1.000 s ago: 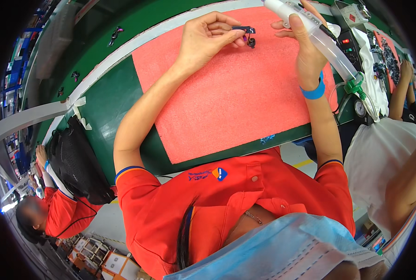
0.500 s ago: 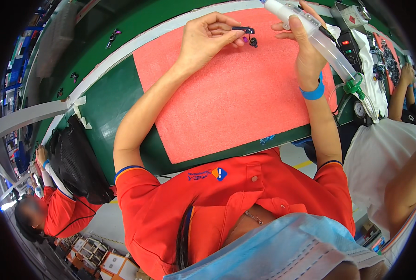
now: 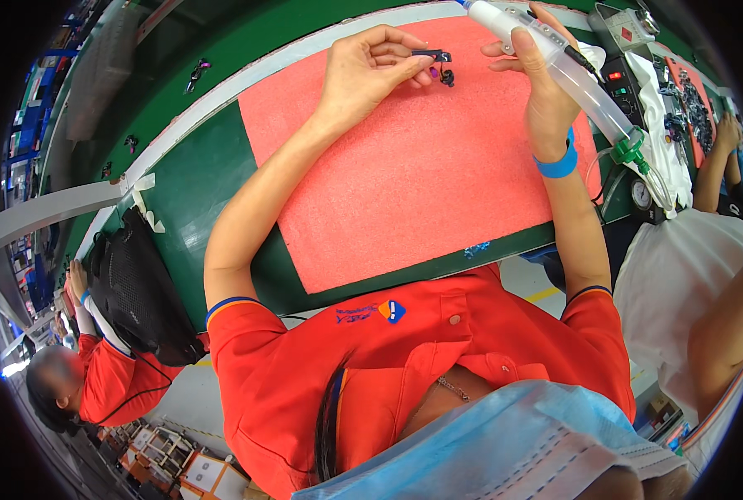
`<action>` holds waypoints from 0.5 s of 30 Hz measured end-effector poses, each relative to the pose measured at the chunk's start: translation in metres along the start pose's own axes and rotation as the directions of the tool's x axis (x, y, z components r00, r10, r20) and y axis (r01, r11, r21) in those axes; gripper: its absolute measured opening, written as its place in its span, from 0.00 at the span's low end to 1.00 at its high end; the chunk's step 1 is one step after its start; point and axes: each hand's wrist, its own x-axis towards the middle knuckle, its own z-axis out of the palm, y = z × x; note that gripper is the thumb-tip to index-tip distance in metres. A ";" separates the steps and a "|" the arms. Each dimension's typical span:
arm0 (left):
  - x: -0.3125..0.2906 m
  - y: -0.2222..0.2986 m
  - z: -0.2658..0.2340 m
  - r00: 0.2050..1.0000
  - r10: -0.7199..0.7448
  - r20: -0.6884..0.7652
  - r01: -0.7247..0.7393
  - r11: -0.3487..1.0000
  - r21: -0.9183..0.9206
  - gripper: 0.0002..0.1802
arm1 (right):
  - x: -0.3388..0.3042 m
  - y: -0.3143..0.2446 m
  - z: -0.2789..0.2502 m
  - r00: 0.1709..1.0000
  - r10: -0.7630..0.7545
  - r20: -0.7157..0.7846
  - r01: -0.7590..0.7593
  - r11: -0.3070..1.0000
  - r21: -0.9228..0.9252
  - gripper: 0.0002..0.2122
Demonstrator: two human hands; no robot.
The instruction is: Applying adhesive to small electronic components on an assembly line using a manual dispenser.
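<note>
The person's left hand (image 3: 359, 71) reached over a salmon-pink foam mat (image 3: 413, 183), its grip pinched between thumb and fingers on a small black strip-shaped part (image 3: 432, 56) near the mat's far edge. A small dark rounded piece (image 3: 447, 77) hung from the right end of that part, with a speck of purple close to the fingertips.

The person's right hand (image 3: 548, 96), a blue band (image 3: 562, 162) around its wrist, had its grip wrapped about a long white and clear plastic dispensing tube (image 3: 592, 93). The tube slanted across the hand, its blue tip (image 3: 463, 3) toward the upper left, apart from the black part. A green plastic cap (image 3: 629, 150) closed the tube's lower end, where clear hose joined it.

The mat lay on a dark green bench (image 3: 192, 187). On its right stood a black control box (image 3: 624, 104) with red and green switches, next to a crumpled white sheet (image 3: 670, 146); a round dial gauge (image 3: 641, 194) sat near the cap. Beyond the bench's pale rim, a green surface (image 3: 167, 108) carried small dark parts (image 3: 196, 75). A black mesh bag (image 3: 142, 287) was at the left, and past it a co-worker in a red shirt (image 3: 130, 387)
</note>
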 end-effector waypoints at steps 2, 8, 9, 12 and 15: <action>-0.001 0.000 0.000 1.000 -0.014 -0.016 0.014 1.000 0.021 0.08 | 0.000 0.000 0.000 1.000 0.005 -0.001 -0.005 1.000 -0.002 0.20; -0.001 -0.001 0.001 0.991 0.100 -0.089 -0.077 0.970 0.232 0.09 | 0.005 0.018 -0.006 0.985 -0.141 0.096 0.136 0.989 0.058 0.20; -0.001 0.000 0.001 0.982 0.165 -0.090 -0.134 0.951 0.277 0.09 | 0.006 0.021 -0.007 0.968 -0.211 0.135 0.199 0.975 0.096 0.20; -0.001 0.006 0.001 0.952 0.292 -0.087 -0.242 0.898 0.366 0.08 | 0.002 0.012 -0.004 0.995 -0.072 0.065 0.070 0.997 0.031 0.20; -0.005 0.014 0.003 0.972 0.233 -0.031 -0.217 0.940 0.262 0.08 | 0.001 0.006 0.000 1.000 0.003 0.026 -0.003 1.000 -0.003 0.20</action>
